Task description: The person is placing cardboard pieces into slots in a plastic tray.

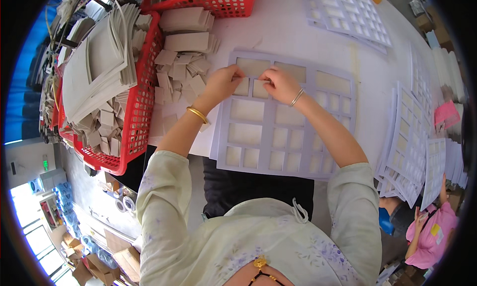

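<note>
A white sheet with rectangular windows lies flat on the table before me, on top of at least one other sheet. Grey cardboard fills its larger windows. My left hand has thumb and fingers closed at the upper edge of a small grey cardboard piece in a left-hand window. Beside it, my right hand pinches the upper right corner of another small grey cardboard rectangle. Both pieces sit in neighbouring small windows below the top row. The fingertips partly hide where they grip.
Left stands a red basket heaped with grey cardboard; another red basket is at the back. Loose cardboard pieces lie between basket and sheet. Windowed sheets are stacked far right and right. A person in pink is at lower right.
</note>
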The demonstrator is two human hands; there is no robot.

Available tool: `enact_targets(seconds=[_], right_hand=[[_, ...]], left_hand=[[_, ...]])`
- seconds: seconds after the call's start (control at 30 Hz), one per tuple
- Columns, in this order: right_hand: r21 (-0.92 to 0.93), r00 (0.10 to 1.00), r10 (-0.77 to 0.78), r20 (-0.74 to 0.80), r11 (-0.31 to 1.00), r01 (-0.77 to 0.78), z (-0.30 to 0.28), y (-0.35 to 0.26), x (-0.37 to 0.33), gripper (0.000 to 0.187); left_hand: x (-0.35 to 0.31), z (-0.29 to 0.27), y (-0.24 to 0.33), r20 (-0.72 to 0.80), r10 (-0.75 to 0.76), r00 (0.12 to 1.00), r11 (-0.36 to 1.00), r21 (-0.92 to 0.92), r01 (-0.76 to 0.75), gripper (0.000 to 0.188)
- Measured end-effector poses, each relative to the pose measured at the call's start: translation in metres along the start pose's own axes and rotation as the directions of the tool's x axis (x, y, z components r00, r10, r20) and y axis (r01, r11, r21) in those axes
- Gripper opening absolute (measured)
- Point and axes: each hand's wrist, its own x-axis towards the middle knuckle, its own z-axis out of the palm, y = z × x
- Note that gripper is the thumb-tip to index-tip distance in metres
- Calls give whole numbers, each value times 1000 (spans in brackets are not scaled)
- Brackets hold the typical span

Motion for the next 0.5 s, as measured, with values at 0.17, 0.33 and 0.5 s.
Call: enact_targets(seconds=[0.17, 0.33, 0.5], right_hand=[[-228, 994, -87, -68, 971, 69, 4, -21, -9, 23], [-402, 929, -324, -179, 886, 232, 6, -14, -14, 20], [-665, 949, -316, 26, 703, 252, 26, -23, -30, 11]], left_hand=[[-3, 9, -2, -62, 181, 982, 961, 225, -163, 11], [-16, 15, 6, -94, 260, 961, 926, 305, -221, 10], [-33, 6, 7, -10, 301, 953, 823, 508, -255, 13]])
